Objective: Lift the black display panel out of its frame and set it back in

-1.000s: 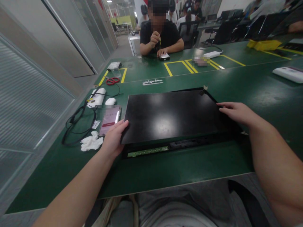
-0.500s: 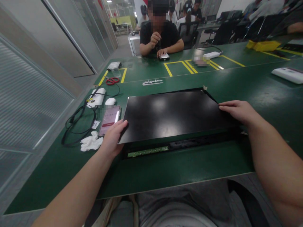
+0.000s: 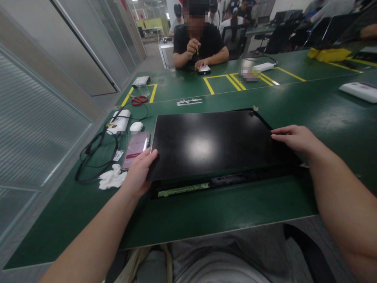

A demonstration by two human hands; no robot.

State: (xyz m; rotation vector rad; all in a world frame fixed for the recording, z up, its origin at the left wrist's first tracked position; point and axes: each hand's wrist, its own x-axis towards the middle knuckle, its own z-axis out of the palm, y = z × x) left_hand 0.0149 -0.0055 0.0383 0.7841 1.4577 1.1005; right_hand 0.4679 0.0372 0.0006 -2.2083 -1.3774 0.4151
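Smooth green sheeting covered the table [image 3: 265,208], its dull gloss catching patches of light, with thin strips of yellow tape [image 3: 215,76] marking boxes beyond the screen [image 3: 206,147]. That screen, a flat black rectangle with a blurred white glare at its middle, lay slightly askew over a shallow black frame [image 3: 235,180]. A narrow green circuit board [image 3: 182,190] showed in the frame, along the near side of the screen.

The left hand [image 3: 140,171] gripped the screen's left edge, thumb flat on the sleek face. The right hand [image 3: 290,137] was at the screen's right edge, thumb and forefinger close together; whether they pinched the screen or only the frame, I could not tell.

Left of the screen lay a glass-fronted phone [image 3: 135,151], a crumpled, soft white tissue [image 3: 112,179] and loops of black cable [image 3: 87,150]. Red-handled scissors [image 3: 139,100] lay beyond its far left corner, and thin, jagged white strips [image 3: 188,102] just past its far edge. Across the table from the screen sat a person [image 3: 182,43] in a black top, one hand on a small boxy device [image 3: 204,70].
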